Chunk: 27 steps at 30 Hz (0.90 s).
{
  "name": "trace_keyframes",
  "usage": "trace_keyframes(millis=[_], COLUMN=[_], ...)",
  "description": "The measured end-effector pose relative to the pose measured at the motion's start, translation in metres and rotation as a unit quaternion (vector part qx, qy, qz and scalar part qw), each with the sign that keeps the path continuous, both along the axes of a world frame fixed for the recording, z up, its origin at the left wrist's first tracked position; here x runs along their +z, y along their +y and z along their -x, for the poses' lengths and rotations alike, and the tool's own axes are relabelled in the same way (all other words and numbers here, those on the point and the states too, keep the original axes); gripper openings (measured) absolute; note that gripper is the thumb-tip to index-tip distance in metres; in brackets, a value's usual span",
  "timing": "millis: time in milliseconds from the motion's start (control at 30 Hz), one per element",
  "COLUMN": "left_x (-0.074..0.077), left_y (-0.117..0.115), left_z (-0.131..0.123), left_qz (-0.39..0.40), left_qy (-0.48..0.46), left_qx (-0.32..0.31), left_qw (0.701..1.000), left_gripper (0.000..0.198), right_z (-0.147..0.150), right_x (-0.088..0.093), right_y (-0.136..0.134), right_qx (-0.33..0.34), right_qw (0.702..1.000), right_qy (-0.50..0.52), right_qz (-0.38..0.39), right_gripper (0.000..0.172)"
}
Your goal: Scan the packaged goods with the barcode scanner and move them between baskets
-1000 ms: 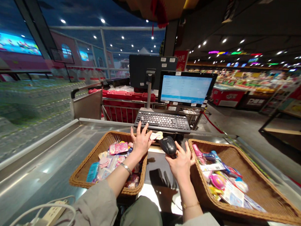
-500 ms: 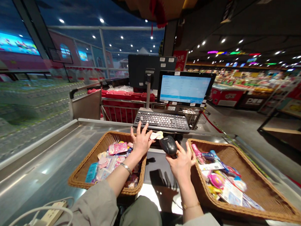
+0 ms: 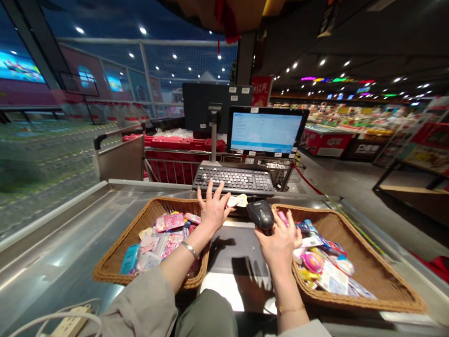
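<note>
My left hand (image 3: 213, 208) is raised between the left basket and the keyboard, its upper fingers spread. Between thumb and fingers it pinches a small flat white-and-yellow packaged item (image 3: 238, 201); its exact kind is unclear. My right hand (image 3: 279, 241) is wrapped around the grip of a black handheld barcode scanner (image 3: 260, 214). The scanner's head points left, close beside the small item. Under my left forearm, the left wicker basket (image 3: 109, 253) holds several small pink, blue and clear packages. The right wicker basket (image 3: 386, 272), beside my right hand, holds several colourful packaged goods.
A keyboard (image 3: 233, 179) lies beyond my hands, below a lit screen (image 3: 266, 132). The baskets rest on a metal counter (image 3: 59, 251) with raised edges. A power strip (image 3: 71, 325) with white cables lies at lower left. Behind stands a metal cart (image 3: 165, 169).
The whole view has swung slightly to the right. My right hand and the scanner have shifted right, widening the gap to the small item. My left hand still holds that item.
</note>
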<state>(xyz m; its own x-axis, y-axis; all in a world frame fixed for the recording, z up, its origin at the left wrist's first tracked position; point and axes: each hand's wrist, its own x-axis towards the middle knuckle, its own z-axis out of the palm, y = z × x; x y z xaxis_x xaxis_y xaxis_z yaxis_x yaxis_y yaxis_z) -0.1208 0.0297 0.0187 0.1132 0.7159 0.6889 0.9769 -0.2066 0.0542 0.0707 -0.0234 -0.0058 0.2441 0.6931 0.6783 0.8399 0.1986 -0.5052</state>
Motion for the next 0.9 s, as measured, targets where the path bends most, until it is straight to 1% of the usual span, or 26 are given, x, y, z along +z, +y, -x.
trace_keyframes(millis=[133,267,333,500,600,833,900], left_x=[0.005,0.008,0.009,0.012,0.014,0.014,0.013], left_y=[-0.001,-0.001,-0.001,-0.001,-0.003,-0.004,-0.004], left_z=[-0.014,-0.029,-0.036,-0.055,-0.067,-0.093,-0.099], left_qz=[0.0,-0.002,-0.002,0.004,0.007,0.013,0.014], left_qy=[0.001,0.004,0.006,0.008,0.007,0.011,0.015], left_qx=[-0.016,-0.032,-0.039,-0.063,-0.076,-0.104,-0.109], left_qw=[1.0,0.999,0.999,0.998,0.997,0.994,0.994], left_gripper=[0.042,0.045,0.045,0.044,0.046,0.048,0.048], right_z=[-0.012,-0.024,-0.031,-0.045,-0.053,-0.074,-0.081], right_x=[0.004,0.007,0.008,0.01,0.011,0.015,0.015], right_y=[-0.004,-0.006,-0.007,-0.01,-0.013,-0.018,-0.019], right_qx=[-0.027,-0.053,-0.068,-0.099,-0.119,-0.151,-0.165], right_qw=[1.0,0.998,0.997,0.994,0.991,0.985,0.981], right_qy=[-0.002,0.016,0.028,0.044,0.049,0.081,0.096], right_qz=[-0.013,-0.032,-0.032,-0.035,-0.041,-0.021,-0.017], right_gripper=[0.024,0.025,0.024,0.031,0.03,0.038,0.038])
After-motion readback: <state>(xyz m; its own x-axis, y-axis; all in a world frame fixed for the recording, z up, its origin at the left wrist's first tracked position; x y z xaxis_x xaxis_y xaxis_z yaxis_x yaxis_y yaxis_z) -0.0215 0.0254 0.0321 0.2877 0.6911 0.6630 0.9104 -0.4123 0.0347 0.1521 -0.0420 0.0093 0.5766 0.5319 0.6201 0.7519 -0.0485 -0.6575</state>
